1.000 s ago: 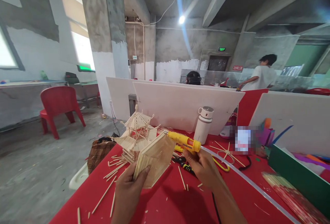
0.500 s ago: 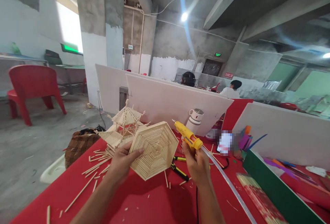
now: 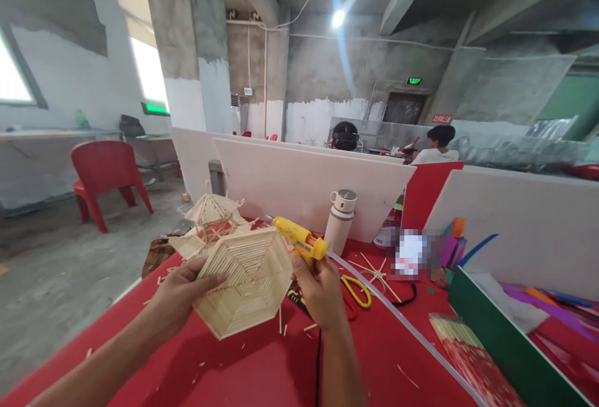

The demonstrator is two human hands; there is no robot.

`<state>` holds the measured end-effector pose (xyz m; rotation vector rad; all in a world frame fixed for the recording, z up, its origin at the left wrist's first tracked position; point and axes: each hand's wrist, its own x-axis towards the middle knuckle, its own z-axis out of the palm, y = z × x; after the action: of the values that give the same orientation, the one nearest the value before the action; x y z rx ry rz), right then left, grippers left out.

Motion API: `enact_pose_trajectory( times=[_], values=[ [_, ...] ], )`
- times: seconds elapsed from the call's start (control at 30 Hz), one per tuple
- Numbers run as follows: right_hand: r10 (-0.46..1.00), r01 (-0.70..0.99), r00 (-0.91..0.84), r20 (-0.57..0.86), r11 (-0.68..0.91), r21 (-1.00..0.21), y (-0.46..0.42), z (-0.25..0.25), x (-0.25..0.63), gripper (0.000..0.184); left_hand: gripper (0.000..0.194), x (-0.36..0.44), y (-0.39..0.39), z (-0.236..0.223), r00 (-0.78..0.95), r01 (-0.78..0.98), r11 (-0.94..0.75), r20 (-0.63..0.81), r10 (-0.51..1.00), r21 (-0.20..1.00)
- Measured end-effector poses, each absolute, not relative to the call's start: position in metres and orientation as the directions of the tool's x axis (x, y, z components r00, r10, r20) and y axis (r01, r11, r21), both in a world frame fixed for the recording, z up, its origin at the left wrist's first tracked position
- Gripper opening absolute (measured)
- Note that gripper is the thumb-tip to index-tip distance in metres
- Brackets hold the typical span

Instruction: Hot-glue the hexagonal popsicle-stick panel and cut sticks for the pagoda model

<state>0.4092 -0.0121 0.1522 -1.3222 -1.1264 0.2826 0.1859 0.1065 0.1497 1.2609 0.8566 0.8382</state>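
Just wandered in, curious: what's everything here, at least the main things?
Table: one, red, foreground
Stick panel: one, pale, held centre-left
Glue gun: one, yellow, held near centre
Long rod: one, translucent, at glue gun's back
Stick pagoda: one, pale, behind stick panel
Boards: at least three, white, behind table
Flask: one, off-white, before boards
Box: one, green, table's right
Stick packet: one, red and pale, left of box
Nearest chair: one, red, floor left
People: two, one in white, beyond boards
Left hand: one, bare, gripping stick panel
Right hand: one, bare, gripping glue gun
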Motion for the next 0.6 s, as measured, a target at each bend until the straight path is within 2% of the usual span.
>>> enact_pose_trajectory(
  times=[0.17, 0.23, 0.3, 0.4, 0.47, 0.53, 0.6],
  values=[
    [0.754, 0.311, 0.452, 0.476, 0.367, -0.877, -0.019, 0.168, 0.416, 0.036, 0.053, 0.191, 0.080, 0.203, 0.371, 0.228, 0.149, -0.227, 0.900, 0.962],
    [0.736, 0.327, 0.468, 0.488, 0.369, -0.870, -0.027, 0.176, 0.421, 0.034, 0.055, 0.201, 0.072, 0.220, 0.325, 0.296, 0.094, -0.193, 0.926, 0.950],
    [0.713, 0.361, 0.496, 0.496, 0.351, -0.864, -0.038, 0.182, 0.428, 0.034, 0.058, 0.214, 0.067, 0.225, 0.298, 0.282, 0.077, -0.163, 0.941, 0.956],
    [0.699, 0.443, 0.496, 0.515, 0.306, -0.843, -0.055, 0.186, 0.440, 0.035, 0.062, 0.228, 0.072, 0.209, 0.288, 0.202, 0.074, -0.131, 0.949, 0.977],
    [0.696, 0.493, 0.474, 0.539, 0.298, -0.818, -0.061, 0.185, 0.448, 0.033, 0.061, 0.235, 0.081, 0.189, 0.243, 0.183, -0.035, -0.010, 0.970, 0.983],
    [0.699, 0.526, 0.456, 0.550, 0.287, -0.801, -0.063, 0.182, 0.454, 0.027, 0.058, 0.242, 0.090, 0.172, 0.284, 0.193, -0.127, 0.068, 0.956, 0.973],
    [0.703, 0.552, 0.454, 0.548, 0.261, -0.792, -0.061, 0.178, 0.460, 0.022, 0.056, 0.248, 0.096, 0.162, 0.352, 0.171, -0.138, 0.070, 0.933, 0.976]
  ],
)
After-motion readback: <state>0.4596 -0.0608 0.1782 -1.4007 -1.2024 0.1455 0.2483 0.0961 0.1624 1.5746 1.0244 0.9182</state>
